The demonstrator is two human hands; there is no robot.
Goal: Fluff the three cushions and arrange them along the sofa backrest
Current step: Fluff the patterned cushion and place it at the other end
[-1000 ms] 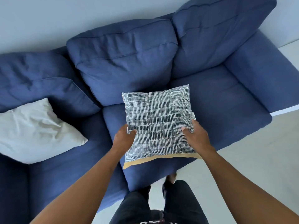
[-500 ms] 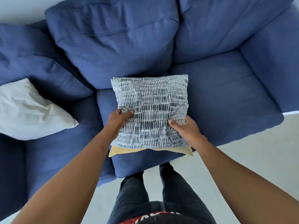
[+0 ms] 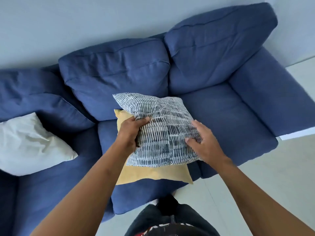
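Hands (image 3: 131, 132) (image 3: 202, 142) in clenched grip on patterned cushion (image 3: 163, 133), yellow cushion (image 3: 153, 172) beneath, no legible writing

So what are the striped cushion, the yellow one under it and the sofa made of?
Striped cushion: looks like woven cotton, matte, printed in dark dashes on white; it crumples softly under the left hand. Yellow cushion: plain matte cloth, perhaps cotton. Sofa: blue woven upholstery with a faint heathered grain and stitched seams, no sheen. The fibres can't be told for sure.
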